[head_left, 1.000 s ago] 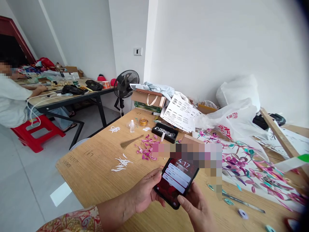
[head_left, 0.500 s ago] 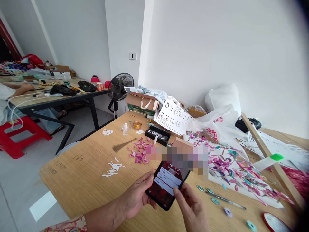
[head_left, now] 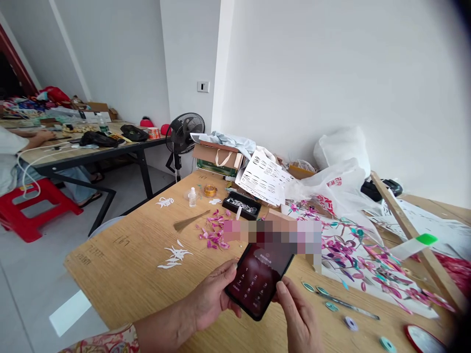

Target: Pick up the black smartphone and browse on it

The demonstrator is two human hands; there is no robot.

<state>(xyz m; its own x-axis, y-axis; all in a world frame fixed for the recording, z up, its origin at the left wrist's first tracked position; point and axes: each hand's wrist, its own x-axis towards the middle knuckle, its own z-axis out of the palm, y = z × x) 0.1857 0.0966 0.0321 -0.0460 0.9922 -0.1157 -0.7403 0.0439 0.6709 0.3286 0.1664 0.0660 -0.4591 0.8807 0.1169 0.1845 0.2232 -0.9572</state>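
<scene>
A black smartphone (head_left: pixel 253 279) is tilted above the wooden table, its dark red screen showing a number keypad. My left hand (head_left: pixel 211 296) is closed round its left edge, thumb on the near side and fingertips underneath. At the right edge, my right hand (head_left: pixel 298 311) pinches the phone, with the thumb along the side and the other fingers partly hidden behind. Beyond it lie loose pink petals (head_left: pixel 213 230) and white petal-shaped pieces (head_left: pixel 175 255). A blurred patch covers the phone's top.
Tweezers (head_left: pixel 348 303), small thread spools (head_left: pixel 351 323) and pink-and-teal flower sprays (head_left: pixel 353 245) lie right. A black tray (head_left: pixel 241 206), clear bottle (head_left: pixel 192 197) and wire coil (head_left: pixel 210 190) stand farther back. A wooden bar (head_left: pixel 415 235) slants at right; a co-worker's hand (head_left: pixel 46 135) is far left.
The phone screen has gone from a list of notifications to a number keypad. My right thumb has moved off the screen to the phone's right edge. The view has shifted slightly.
</scene>
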